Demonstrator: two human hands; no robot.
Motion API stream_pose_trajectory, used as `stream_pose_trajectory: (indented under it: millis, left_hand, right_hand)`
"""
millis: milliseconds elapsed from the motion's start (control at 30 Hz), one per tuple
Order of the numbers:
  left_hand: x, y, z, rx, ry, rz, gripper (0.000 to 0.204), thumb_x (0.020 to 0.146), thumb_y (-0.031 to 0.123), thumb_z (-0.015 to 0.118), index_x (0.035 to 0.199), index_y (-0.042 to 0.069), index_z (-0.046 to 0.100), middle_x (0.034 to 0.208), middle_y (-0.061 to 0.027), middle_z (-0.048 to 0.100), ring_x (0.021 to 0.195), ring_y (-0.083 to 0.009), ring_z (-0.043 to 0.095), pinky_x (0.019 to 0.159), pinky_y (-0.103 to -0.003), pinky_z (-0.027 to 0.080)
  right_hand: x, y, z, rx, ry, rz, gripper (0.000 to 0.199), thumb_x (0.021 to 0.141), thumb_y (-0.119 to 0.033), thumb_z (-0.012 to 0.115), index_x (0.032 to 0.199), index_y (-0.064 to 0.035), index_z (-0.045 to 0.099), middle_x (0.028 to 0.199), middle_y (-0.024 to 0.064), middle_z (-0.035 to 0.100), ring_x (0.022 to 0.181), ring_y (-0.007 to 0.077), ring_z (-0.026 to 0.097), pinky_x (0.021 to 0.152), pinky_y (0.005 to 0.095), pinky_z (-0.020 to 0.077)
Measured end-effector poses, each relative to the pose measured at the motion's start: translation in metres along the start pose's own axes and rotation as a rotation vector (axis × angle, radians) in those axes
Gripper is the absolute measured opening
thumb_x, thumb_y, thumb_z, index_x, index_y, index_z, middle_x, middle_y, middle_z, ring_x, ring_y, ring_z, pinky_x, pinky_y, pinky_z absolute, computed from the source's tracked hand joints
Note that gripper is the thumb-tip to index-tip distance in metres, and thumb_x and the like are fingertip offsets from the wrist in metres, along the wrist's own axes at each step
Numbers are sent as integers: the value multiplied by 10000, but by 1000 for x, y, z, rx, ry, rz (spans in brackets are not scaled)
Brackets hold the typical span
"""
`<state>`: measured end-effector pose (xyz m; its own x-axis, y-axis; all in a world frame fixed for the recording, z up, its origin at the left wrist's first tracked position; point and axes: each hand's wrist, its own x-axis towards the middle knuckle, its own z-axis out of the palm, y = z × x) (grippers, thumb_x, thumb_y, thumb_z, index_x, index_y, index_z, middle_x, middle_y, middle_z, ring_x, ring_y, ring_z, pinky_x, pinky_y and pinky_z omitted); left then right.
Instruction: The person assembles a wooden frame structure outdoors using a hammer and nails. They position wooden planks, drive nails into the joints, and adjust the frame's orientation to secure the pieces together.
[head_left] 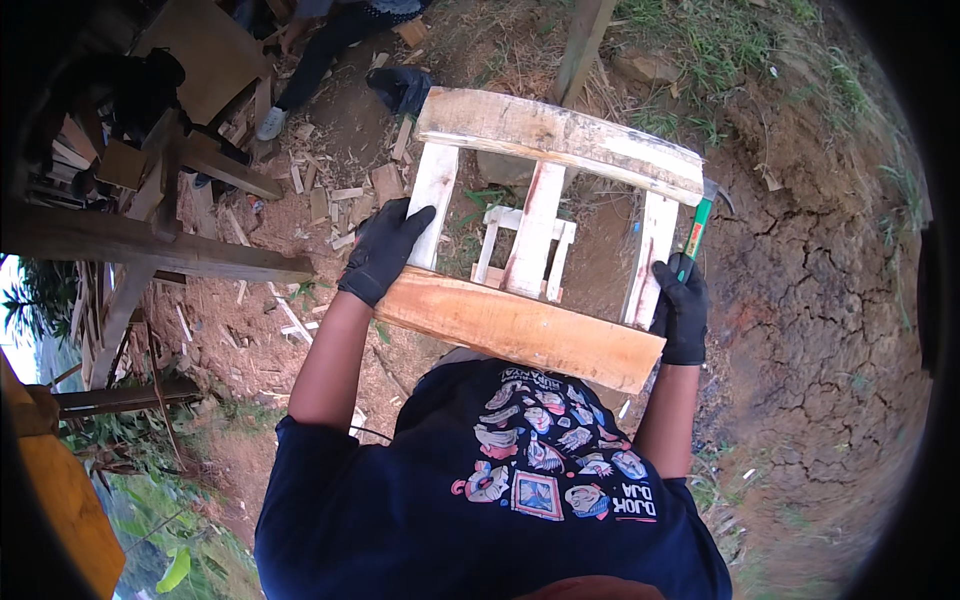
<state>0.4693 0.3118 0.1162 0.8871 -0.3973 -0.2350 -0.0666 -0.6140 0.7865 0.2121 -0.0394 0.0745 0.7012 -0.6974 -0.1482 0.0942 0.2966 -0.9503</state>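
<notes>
In front of me I hold up a wooden frame (520,325). It has two broad boards, one near and one far, joined by three pale slats. My left hand (380,252), in a black glove, is closed on its left end, with the thumb on the left slat. At the other end my right hand (685,318), gloved too, grips the right slat. A hammer (698,230) with a green handle is also in my right hand, its metal head pointing away from me beside the far board. The fingers behind the wood are hidden.
Through the frame's gaps a small pale wooden structure (487,250) shows on the ground. Wood offcuts (318,205) litter the soil to the left, near a thick horizontal beam (240,262). At the upper left is another person's leg (318,58). Cracked earth (810,330) rises on the right.
</notes>
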Motion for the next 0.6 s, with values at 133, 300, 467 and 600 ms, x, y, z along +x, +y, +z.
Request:
stream_pose_trajectory:
  millis: [133, 300, 467, 600]
  left_hand:
    - [1, -29, 1, -6, 37, 15, 676, 985, 514, 663, 1397, -22, 658, 1316, -213, 731, 1178, -317, 708, 1049, -411, 501]
    - [-3, -43, -4, -109, 32, 44, 568, 1021, 423, 677, 1354, -37, 687, 1255, -159, 754, 1114, -215, 687, 1025, -361, 503]
    - [0, -48, -1, -107, 77, 12, 565, 1012, 427, 696, 1341, -33, 693, 1237, -146, 757, 1100, -210, 687, 1013, -354, 508]
    - [2, -48, -4, -127, 36, 7, 595, 1003, 417, 714, 1377, -43, 665, 1264, -137, 745, 1102, -195, 679, 1007, -345, 508]
  right_hand:
    - [-8, 4, 4, 12, -57, 7, 247, 938, -12, 774, 905, -150, 572, 816, -83, 526, 711, 32, 504, 644, 229, 417]
    - [-20, 7, 14, -45, -24, 56, 236, 922, -121, 807, 917, -140, 572, 733, -62, 553, 558, 37, 495, 486, 233, 399]
    - [-21, 9, 14, 87, -60, 121, 241, 929, -123, 809, 931, -146, 569, 721, -50, 556, 522, 42, 497, 448, 242, 398]
    - [-23, 2, 13, -51, -29, 123, 237, 926, -96, 821, 954, -148, 591, 730, -56, 568, 520, 51, 495, 457, 226, 381]
